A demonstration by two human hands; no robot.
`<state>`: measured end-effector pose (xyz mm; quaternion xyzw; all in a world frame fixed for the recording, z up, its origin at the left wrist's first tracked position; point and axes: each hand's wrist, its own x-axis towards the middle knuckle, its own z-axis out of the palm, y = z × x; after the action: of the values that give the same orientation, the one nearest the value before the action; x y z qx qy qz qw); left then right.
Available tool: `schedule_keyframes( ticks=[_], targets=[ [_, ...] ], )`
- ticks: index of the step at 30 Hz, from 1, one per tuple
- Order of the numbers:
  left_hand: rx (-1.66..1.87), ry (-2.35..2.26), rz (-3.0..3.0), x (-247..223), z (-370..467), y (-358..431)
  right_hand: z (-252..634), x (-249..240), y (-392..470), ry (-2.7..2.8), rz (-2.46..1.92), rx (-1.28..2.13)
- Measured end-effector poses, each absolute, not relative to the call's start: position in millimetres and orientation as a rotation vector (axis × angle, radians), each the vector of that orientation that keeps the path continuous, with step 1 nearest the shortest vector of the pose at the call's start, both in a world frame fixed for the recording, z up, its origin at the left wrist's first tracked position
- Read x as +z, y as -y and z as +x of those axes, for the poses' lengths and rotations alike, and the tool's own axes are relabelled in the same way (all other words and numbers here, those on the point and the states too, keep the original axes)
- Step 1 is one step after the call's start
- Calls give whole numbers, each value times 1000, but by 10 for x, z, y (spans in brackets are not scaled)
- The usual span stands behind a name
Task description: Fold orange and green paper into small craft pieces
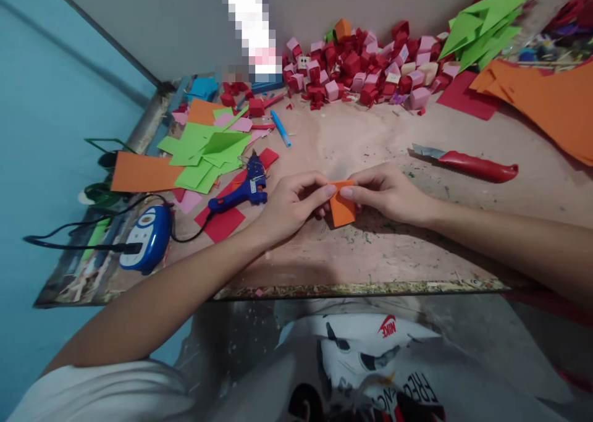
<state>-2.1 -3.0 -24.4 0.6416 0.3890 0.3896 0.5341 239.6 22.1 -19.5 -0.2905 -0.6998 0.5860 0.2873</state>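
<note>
Between my two hands is a small folded piece of orange paper [343, 211], held just over the table near its front. My left hand [296, 202] pinches its upper left part between thumb and fingers. On the upper right, my right hand [386, 193] grips it the same way, thumb pressed on the face. The fingertips behind the paper are partly hidden. Left of my left hand lies a blue glue gun [243, 187] on red paper. A utility knife with a red handle [479, 165] rests beyond my right forearm.
Small red and pink paper boxes [356, 70] are heaped along the back. Green paper sheets [208, 150] lie at left, with a blue power adapter [146, 238] and its cord nearer the edge. Orange sheets [546, 107] sit at back right. A blue pen [280, 129] lies mid-table.
</note>
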Motion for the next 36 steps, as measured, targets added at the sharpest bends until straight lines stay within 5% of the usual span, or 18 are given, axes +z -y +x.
schedule_keyframes(
  ticks=[24,36],
  targets=[
    [1022,-1012,1592,-205,-26,94,2408,-182,-228,1835,-794,1611],
    [716,-967,1383,-108,-4,61,2438,-241,-256,1825,-855,1687]
  ],
)
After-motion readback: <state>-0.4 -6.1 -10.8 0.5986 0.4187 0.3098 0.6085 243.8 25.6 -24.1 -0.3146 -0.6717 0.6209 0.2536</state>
